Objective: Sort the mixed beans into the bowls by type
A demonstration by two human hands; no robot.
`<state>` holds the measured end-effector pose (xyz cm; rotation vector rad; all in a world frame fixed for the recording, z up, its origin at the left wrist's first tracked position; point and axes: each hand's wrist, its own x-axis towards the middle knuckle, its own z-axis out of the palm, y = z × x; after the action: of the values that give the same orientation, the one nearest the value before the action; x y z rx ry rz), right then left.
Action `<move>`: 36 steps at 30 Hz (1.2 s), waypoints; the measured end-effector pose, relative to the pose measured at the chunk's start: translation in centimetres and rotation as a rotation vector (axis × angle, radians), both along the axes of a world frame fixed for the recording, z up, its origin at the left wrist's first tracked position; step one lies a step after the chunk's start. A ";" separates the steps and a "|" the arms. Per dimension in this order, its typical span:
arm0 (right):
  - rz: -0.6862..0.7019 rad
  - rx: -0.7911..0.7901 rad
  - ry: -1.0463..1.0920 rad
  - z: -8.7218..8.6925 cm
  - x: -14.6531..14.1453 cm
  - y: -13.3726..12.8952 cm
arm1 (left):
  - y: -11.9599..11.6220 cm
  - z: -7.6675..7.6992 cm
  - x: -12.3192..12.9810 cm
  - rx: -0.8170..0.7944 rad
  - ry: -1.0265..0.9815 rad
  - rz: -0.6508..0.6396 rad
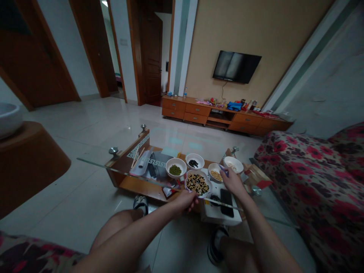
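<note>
My left hand is closed at the near rim of a white bowl of mixed black and yellow beans, thumb against the rim. Between the fingers of my right hand is a slim purple tool, its tip over a bowl of yellow beans; its exact kind is too small to tell. Behind that hand stands a bowl with pale contents. Green beans fill part of one bowl at left, and black beans lie in another.
The bowls stand on a glass-topped table with a see-through edge. A black phone lies at the near right, above a white box. Chopsticks lie at left. A floral sofa stands at right.
</note>
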<state>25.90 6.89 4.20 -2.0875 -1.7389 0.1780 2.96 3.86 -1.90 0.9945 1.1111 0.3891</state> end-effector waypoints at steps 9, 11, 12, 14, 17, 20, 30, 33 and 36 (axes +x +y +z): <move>0.354 -0.019 0.153 -2.6 -3.8 -3.3 | -0.9 0.2 0.4 0.051 -0.002 0.067; 0.349 -0.060 0.110 -2.5 -3.7 -3.5 | -1.1 0.4 0.7 0.068 -0.005 0.066; 0.345 -0.075 0.096 -2.5 -3.6 -3.5 | -1.3 0.4 0.8 0.072 -0.010 0.076; 0.334 -0.097 0.084 -2.6 -3.8 -3.6 | -1.5 0.3 1.0 0.063 -0.013 0.098; 0.301 -0.132 0.063 -2.8 -4.5 -3.8 | -1.8 0.3 1.1 0.053 -0.010 0.119; 0.282 -0.156 0.011 -2.9 -5.2 -3.9 | -1.9 0.2 1.1 0.048 -0.012 0.121; 0.335 -0.175 -0.012 -2.7 -5.6 -3.7 | -1.7 0.2 0.7 0.035 -0.042 0.096; 0.336 -0.185 -0.063 -2.6 -5.7 -3.8 | -1.5 0.2 0.7 0.038 -0.040 0.086; 0.326 -0.196 -0.103 -2.5 -5.9 -3.8 | -1.3 0.2 0.7 0.039 -0.027 0.090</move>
<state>20.04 3.06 1.74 -1.9578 -2.1970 0.3540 3.63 2.59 -1.67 0.9725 1.1302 0.4974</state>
